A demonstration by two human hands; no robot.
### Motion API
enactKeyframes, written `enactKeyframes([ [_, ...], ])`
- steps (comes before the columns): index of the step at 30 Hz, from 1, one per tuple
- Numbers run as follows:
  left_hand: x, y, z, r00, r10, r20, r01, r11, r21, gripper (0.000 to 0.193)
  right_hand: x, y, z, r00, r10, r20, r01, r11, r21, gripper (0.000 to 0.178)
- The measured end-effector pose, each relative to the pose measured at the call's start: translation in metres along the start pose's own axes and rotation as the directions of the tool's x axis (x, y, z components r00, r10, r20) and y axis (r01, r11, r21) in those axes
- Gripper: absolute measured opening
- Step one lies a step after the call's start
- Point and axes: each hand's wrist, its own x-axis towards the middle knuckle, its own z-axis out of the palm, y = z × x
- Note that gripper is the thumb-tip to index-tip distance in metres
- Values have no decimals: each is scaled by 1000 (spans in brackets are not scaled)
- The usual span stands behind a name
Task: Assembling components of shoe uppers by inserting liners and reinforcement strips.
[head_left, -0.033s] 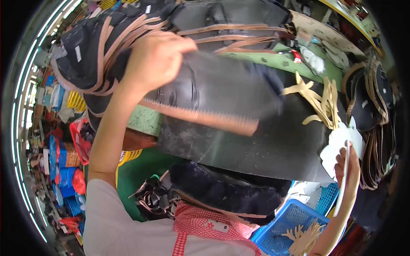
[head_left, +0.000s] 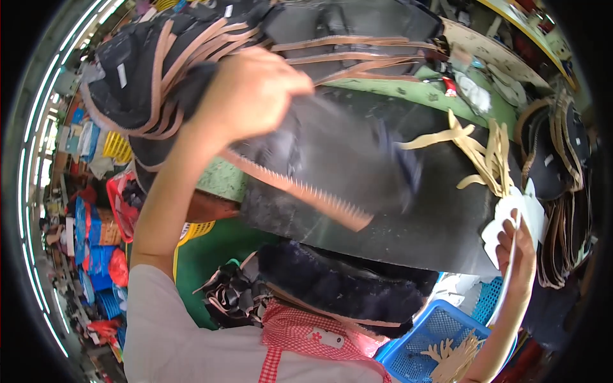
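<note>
My left hand is closed on the upper edge of a black leather boot-upper piece, slightly smeared by motion. The piece has a tan, stitched lower edge, and its far end hangs slanted over a large black sheet on the work table. At the right, my right hand has its fingers closed on thin white scalloped-edge pieces. Several cream-coloured strips fan out beyond those white pieces, over the sheet; how they are held is hidden.
Black upper pieces with tan edges pile at the far left and hang at the right. A dark furry piece lies near my lap. Below right stands a blue basket with cream strips. Green table surface shows at the left.
My left hand has moved slightly right, and the leather piece now slants more, its tan edge lower at the right end. My right hand stays nearly still with the white pieces.
</note>
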Motion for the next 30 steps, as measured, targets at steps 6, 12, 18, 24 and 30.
enactKeyframes([
  [6, -54, 25, 32, 951, -295, -91, 269, 937, -223, 19, 20, 27, 52, 983, 131, 126, -132, 991, -3, 49],
  [12, -111, 51, 37, 381, -495, 781, 778, -284, -560, 51, 21, 34, 76, 947, 136, -291, -189, 968, -165, 66],
  [18, -91, 86, 80, 496, -702, 512, 405, -334, -851, 17, 18, 27, 119, 963, 169, 210, -163, 985, -47, 82],
  [24, -83, 82, 65, 515, -831, 211, 215, -113, -970, 6, 6, 19, 116, 957, 135, 255, -127, 991, -47, 63],
  [30, -81, 97, 34, 666, -670, 326, 242, -219, -945, 17, 15, 19, 144, 923, -42, 382, 22, 998, 58, 52],
])
